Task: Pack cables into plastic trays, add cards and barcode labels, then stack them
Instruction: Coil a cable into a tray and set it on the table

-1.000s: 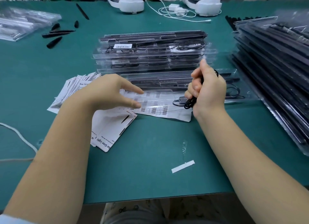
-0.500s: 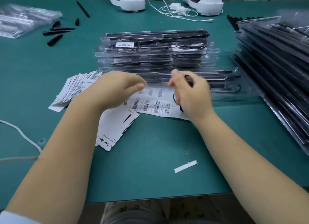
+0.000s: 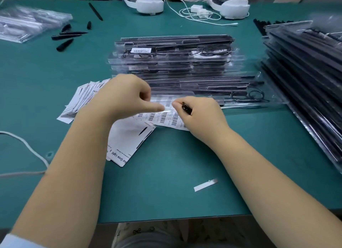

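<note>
Both hands meet over the barcode label sheet (image 3: pixel 166 118) at table centre: left hand (image 3: pixel 125 98) loosely curled, thumb extended, holding nothing visible; right hand (image 3: pixel 199 114) fisted around one black cable (image 3: pixel 187 108). One open tray (image 3: pixel 240 98) lies at two o'clock, one packed tray stack (image 3: pixel 175 55) at twelve.

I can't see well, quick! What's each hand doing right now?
Left hand: fingers curled, thumb pressing the barcode label sheet.
Right hand: gripping a black cable.

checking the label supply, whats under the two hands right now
A barcode label sheet lies under both hands, on white cards. The left hand and right hand, which grips a black cable, cover its middle, so remaining labels can't be counted.
</note>
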Motion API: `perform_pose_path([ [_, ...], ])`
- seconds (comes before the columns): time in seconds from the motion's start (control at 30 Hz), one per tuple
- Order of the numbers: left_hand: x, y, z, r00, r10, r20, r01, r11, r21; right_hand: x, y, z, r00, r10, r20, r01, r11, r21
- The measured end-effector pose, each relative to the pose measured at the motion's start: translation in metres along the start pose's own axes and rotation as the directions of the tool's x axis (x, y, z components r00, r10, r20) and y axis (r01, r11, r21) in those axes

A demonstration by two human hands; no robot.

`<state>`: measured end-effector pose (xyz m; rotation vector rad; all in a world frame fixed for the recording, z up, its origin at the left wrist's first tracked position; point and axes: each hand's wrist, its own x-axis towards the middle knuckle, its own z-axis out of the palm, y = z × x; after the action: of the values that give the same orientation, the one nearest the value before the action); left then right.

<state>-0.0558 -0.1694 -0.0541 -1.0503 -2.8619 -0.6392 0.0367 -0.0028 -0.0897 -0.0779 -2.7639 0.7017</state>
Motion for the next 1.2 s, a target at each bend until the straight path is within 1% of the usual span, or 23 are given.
perform_pose_path([
  [0.07,-0.003,0.015,0.003,0.995,0.015,0.094,-0.012,0.999,-0.036,0.000,0.000,-0.001,1.000,-0.016,0.005,0.016,1.000,0.002],
  [0.17,-0.008,0.034,0.010,0.970,0.029,0.241,0.001,0.993,-0.122,0.003,0.001,-0.002,0.990,-0.017,0.142,0.039,0.987,-0.156],
  [0.2,-0.009,0.036,0.011,0.958,0.025,0.285,0.017,0.989,-0.144,0.004,0.001,-0.002,0.987,-0.025,0.161,0.058,0.977,-0.203],
  [0.23,-0.009,0.037,0.012,0.948,0.026,0.319,0.030,0.985,-0.170,0.004,0.001,-0.002,0.986,-0.038,0.159,0.073,0.973,-0.221],
  [0.27,-0.008,0.036,0.011,0.946,0.030,0.324,0.036,0.980,-0.194,0.004,0.001,-0.001,0.988,-0.045,0.150,0.077,0.974,-0.213],
  [0.37,-0.005,0.032,0.008,0.970,0.034,0.240,0.034,0.962,-0.271,0.006,0.001,0.001,0.989,-0.042,0.144,0.067,0.982,-0.179],
  [0.47,-0.007,0.034,0.011,0.953,0.114,0.281,-0.030,0.957,-0.287,0.005,0.002,0.004,0.981,-0.069,0.180,0.090,0.990,-0.111],
  [0.5,-0.007,0.035,0.014,0.954,0.143,0.265,-0.063,0.955,-0.291,0.004,0.004,0.004,0.981,-0.067,0.181,0.080,0.994,-0.070],
  [0.6,-0.007,0.035,0.018,0.972,0.199,0.124,-0.145,0.925,-0.350,0.006,0.005,0.001,0.988,0.003,0.153,-0.009,0.999,0.040],
  [0.63,-0.008,0.034,0.019,0.972,0.217,0.089,-0.173,0.921,-0.350,0.006,0.005,0.000,0.988,0.025,0.153,-0.033,0.998,0.048],
  [0.7,-0.009,0.034,0.018,0.971,0.234,0.053,-0.202,0.917,-0.344,0.007,0.005,0.002,0.986,0.027,0.166,-0.031,0.999,0.023],
  [0.77,-0.009,0.033,0.016,0.971,0.228,0.071,-0.180,0.895,-0.409,0.008,0.005,0.003,0.984,0.023,0.179,-0.025,1.000,0.007],
  [0.83,-0.007,0.031,0.014,0.968,0.215,0.126,-0.129,0.864,-0.486,0.008,0.006,0.003,0.982,0.028,0.185,-0.028,1.000,0.002],
  [0.9,-0.005,0.028,0.015,0.968,0.191,0.163,-0.084,0.858,-0.507,0.008,0.007,0.003,0.983,0.010,0.185,-0.011,1.000,0.003],
  [1.03,-0.005,0.030,0.018,0.969,0.190,0.161,-0.088,0.865,-0.493,0.006,0.006,0.001,0.981,-0.019,0.195,0.018,1.000,0.003],
  [1.2,-0.006,0.034,0.021,0.964,0.211,0.161,-0.130,0.905,-0.406,0.007,0.008,0.003,0.982,-0.029,0.189,0.029,1.000,0.001],
])
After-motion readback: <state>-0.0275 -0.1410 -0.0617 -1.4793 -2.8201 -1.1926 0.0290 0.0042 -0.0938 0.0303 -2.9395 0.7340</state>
